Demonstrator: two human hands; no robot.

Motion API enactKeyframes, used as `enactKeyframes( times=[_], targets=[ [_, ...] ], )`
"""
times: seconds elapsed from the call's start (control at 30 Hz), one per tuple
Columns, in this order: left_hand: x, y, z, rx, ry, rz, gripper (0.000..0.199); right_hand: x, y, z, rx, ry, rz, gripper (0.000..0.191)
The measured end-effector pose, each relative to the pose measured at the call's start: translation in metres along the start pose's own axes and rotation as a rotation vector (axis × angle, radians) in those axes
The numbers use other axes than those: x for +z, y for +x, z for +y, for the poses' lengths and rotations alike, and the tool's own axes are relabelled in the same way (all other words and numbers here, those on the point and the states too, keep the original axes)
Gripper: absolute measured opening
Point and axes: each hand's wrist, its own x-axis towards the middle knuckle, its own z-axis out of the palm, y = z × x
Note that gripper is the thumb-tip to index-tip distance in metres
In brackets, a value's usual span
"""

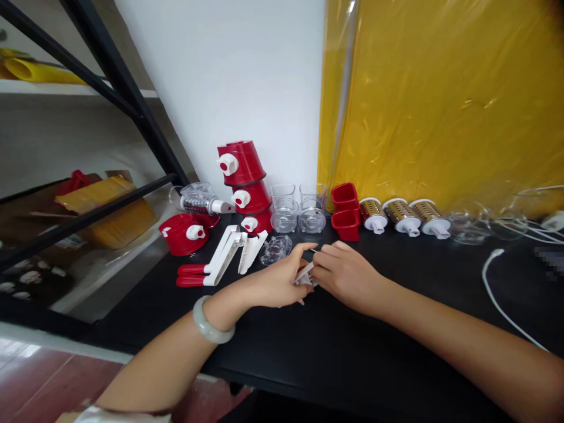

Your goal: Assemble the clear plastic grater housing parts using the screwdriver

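My left hand and my right hand meet over the middle of the black table. Between them is a small white plastic part, its kind mostly hidden by my fingers. The left hand's thumb and fingers close round it from the left, while the right hand's curled fingers grip its right side. Just behind the left hand lies a clear plastic disc-like piece. Left of that rest white handles with red grips and a loose white arm.
Red grater bases stand stacked by the wall, with another red base to their left. Clear hoppers, red pushers and metal grater drums line the back. A white cable lies at right; a black rack borders the left.
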Motion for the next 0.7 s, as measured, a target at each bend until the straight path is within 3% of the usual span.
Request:
enactKeyframes(
  times=[0.43, 0.7],
  targets=[
    [-0.003, -0.002, -0.008, -0.07, -0.038, -0.035, 0.073, 0.015, -0.009, 0.008, -0.019, 0.213, 0.119, 0.016],
    [-0.002, -0.005, -0.007, -0.073, -0.017, 0.016, 0.067, 0.012, -0.008, 0.004, -0.074, 0.09, 0.126, 0.022]
  ],
)
